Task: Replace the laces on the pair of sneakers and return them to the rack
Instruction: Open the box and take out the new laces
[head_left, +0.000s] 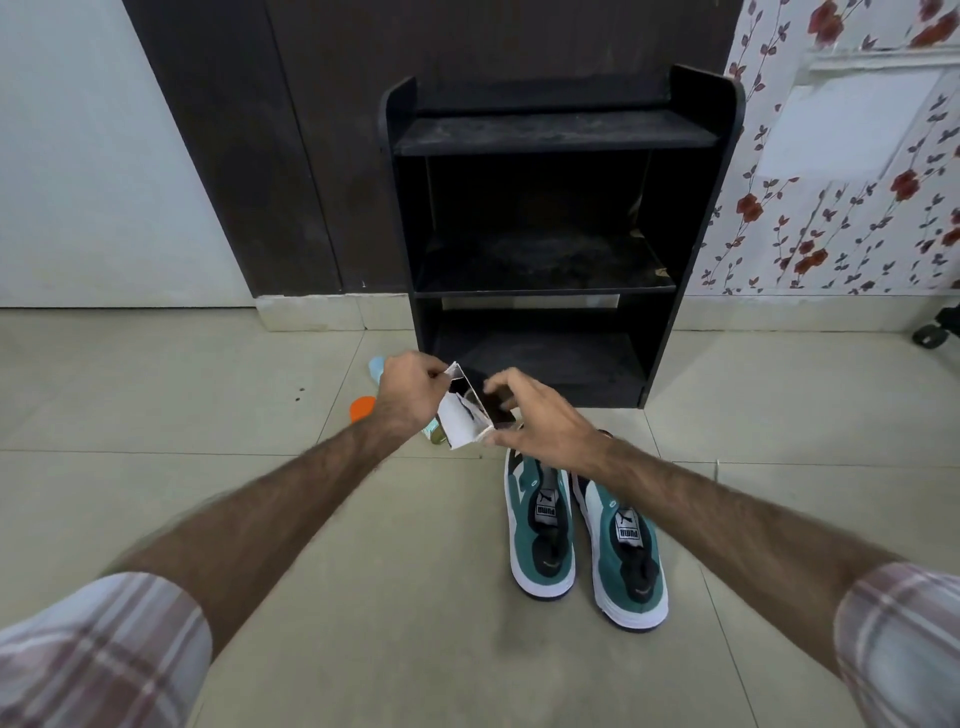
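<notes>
Plaid sleeves (104, 654) frame the bottom corners, both forearms reaching forward. Left hand (410, 392) pinches the top flap of a small white packet (464, 418); right hand (540, 415) grips its dark far side, fingers curled. Sneakers (582, 540), green and white, unlaced, stand side by side on the floor (260, 389) beneath the hands, near the black rack (550, 234).

matt dusty rack (558, 135), glossy floor tiles (260, 519)

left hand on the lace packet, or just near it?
Touching. Head view: the left hand pinches the top corner of the lace packet.
</notes>
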